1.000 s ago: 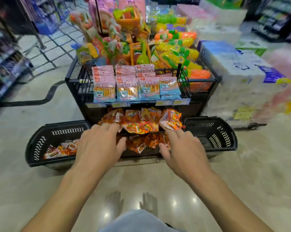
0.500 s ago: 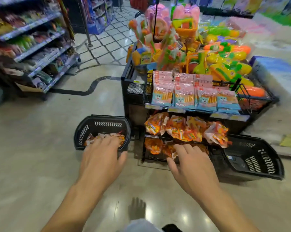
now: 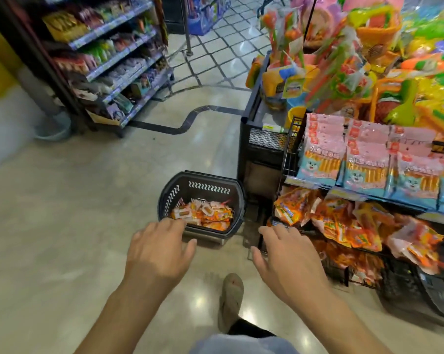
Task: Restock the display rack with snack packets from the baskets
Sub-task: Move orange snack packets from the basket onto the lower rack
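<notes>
Both hands out, palms down, by the basket (image 3: pixel 201 186).
Left hand (image 3: pixel 157 254) and right hand (image 3: pixel 287 259): fingers spread loose, holding nothing; snack packets (image 3: pixel 203 214) inside.

Our left hand (image 3: pixel 157 251) and right hand (image 3: pixel 290 259) are bare, forearms (image 3: pixel 129 311) unsleeved; we wear a tan sandal (image 3: pixel 231 297) and a pale grey-blue garment (image 3: pixel 244 344).

No legible print anywhere: lettering on snack packets (image 3: pixel 364 162) and shelf tags (image 3: pixel 301 182) too blurred.

Black basket (image 3: pixel 203 186), orange snack packets (image 3: pixel 205 214)
</notes>
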The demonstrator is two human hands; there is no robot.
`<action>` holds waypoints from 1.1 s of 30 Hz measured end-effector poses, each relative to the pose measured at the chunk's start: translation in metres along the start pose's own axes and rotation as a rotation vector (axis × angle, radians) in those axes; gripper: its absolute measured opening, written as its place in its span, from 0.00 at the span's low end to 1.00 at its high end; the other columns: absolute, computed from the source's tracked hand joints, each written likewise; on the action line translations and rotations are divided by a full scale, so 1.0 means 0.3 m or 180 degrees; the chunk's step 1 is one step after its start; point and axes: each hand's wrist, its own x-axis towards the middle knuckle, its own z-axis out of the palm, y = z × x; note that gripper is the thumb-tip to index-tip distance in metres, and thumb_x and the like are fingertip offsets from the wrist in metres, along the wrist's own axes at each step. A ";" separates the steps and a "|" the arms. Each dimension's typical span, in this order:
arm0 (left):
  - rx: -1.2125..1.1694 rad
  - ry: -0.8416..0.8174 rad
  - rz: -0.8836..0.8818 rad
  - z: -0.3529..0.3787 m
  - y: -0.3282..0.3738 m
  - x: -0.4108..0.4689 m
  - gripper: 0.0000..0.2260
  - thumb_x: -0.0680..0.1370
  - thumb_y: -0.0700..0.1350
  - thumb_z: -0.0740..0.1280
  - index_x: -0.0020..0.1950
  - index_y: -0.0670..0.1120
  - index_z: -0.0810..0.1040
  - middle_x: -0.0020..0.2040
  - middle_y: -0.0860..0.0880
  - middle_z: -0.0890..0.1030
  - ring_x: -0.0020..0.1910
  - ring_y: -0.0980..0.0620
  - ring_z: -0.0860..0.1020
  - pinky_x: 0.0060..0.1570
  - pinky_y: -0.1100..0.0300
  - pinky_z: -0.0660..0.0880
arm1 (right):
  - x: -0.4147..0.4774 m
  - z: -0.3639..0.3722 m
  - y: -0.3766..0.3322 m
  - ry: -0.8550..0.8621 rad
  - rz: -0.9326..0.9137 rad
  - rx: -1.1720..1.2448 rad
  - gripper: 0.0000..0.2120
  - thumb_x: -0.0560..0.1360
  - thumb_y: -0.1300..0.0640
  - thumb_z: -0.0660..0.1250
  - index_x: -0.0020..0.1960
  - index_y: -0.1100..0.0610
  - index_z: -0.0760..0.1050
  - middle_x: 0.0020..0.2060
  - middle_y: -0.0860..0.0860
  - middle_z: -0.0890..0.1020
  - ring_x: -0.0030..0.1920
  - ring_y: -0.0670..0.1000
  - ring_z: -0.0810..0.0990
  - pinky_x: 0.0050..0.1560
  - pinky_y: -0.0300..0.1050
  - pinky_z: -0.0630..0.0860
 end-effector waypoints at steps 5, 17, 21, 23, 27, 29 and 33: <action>0.0091 0.0180 -0.0284 -0.037 -0.058 0.220 0.20 0.74 0.60 0.61 0.53 0.50 0.84 0.48 0.50 0.85 0.46 0.43 0.83 0.46 0.50 0.78 | 0.314 -0.007 -0.012 0.0035 -0.0167 0.0032 0.19 0.80 0.41 0.61 0.65 0.50 0.77 0.54 0.49 0.81 0.53 0.54 0.79 0.50 0.51 0.75; -0.0019 0.0306 -0.0725 -0.186 -0.191 0.691 0.18 0.82 0.60 0.61 0.68 0.54 0.76 0.64 0.53 0.80 0.63 0.47 0.76 0.60 0.51 0.71 | 0.939 -0.110 -0.076 0.0150 -0.0414 -0.0129 0.21 0.81 0.39 0.57 0.65 0.50 0.77 0.55 0.50 0.82 0.54 0.55 0.80 0.51 0.51 0.76; -0.0050 0.0300 -0.0628 -0.179 -0.260 0.803 0.18 0.81 0.59 0.63 0.65 0.52 0.79 0.61 0.51 0.82 0.60 0.45 0.78 0.57 0.49 0.73 | 1.034 -0.116 -0.123 0.0066 -0.0313 -0.0196 0.21 0.81 0.40 0.57 0.65 0.51 0.76 0.56 0.51 0.82 0.55 0.56 0.80 0.53 0.53 0.76; -0.0080 0.0262 -0.0553 -0.173 -0.295 0.846 0.18 0.81 0.60 0.63 0.65 0.52 0.79 0.61 0.51 0.82 0.60 0.46 0.78 0.57 0.50 0.73 | 1.051 -0.106 -0.154 0.0087 -0.0217 -0.0163 0.20 0.80 0.41 0.59 0.62 0.52 0.78 0.53 0.51 0.83 0.51 0.56 0.81 0.49 0.52 0.77; -0.0103 0.0170 -0.0302 -0.148 -0.377 0.939 0.18 0.81 0.61 0.62 0.66 0.53 0.78 0.61 0.52 0.82 0.60 0.46 0.78 0.57 0.50 0.74 | 1.072 -0.066 -0.235 -0.0046 0.0008 -0.0223 0.18 0.80 0.40 0.60 0.62 0.49 0.77 0.53 0.49 0.82 0.51 0.54 0.80 0.49 0.50 0.76; -0.0102 0.0092 -0.0193 -0.126 -0.423 0.988 0.18 0.81 0.61 0.63 0.65 0.53 0.79 0.60 0.52 0.82 0.59 0.46 0.79 0.56 0.50 0.75 | 1.090 -0.051 -0.275 -0.0173 0.0111 -0.0192 0.19 0.81 0.40 0.58 0.64 0.49 0.76 0.55 0.49 0.82 0.54 0.54 0.79 0.50 0.49 0.75; -0.0140 -0.0055 0.0016 -0.089 -0.500 1.092 0.17 0.80 0.60 0.65 0.62 0.51 0.81 0.58 0.50 0.83 0.57 0.45 0.80 0.54 0.49 0.75 | 1.156 -0.020 -0.340 -0.0281 0.0305 -0.0155 0.20 0.82 0.40 0.55 0.68 0.47 0.72 0.60 0.48 0.79 0.59 0.53 0.77 0.56 0.49 0.74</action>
